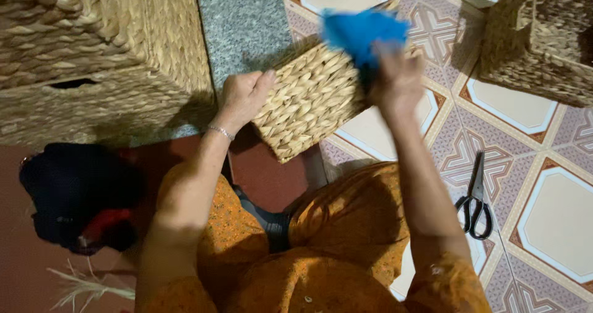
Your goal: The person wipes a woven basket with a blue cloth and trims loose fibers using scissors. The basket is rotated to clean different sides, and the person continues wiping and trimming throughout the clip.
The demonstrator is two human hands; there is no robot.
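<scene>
- The small woven basket (309,100) is a box-shaped piece plaited from pale straw-coloured fibre in a thick braided pattern; it is tilted, one corner pointing down toward the person's lap, and it is held up above the patterned tile floor (543,208), between the two hands
- The left hand (243,95) rests against the basket's left edge; its grip is curled over that edge with the fingers bent, holding the basket steady; a thin silver bracelet (220,131) circles the wrist
- The right hand (396,78) is at the basket's upper right corner, blurred; its grip is clenched around a bright blue cloth (361,32), which bunches above the fingers and touches the basket's top edge
- Both forearms come out of orange patterned sleeves (346,226); the knees lie below the basket
- A pair of black-handled scissors (475,198) lies on the tiles to the right, well apart from the hands, blades closed
- A large woven chest (105,47) of the same fibre stands at the upper left, with a dark handle slot in its side; another woven basket (540,41) sits at the upper right corner
- A dark bundle with a red part (77,195) lies at the left; loose straw strands (86,285) lie beneath it
</scene>
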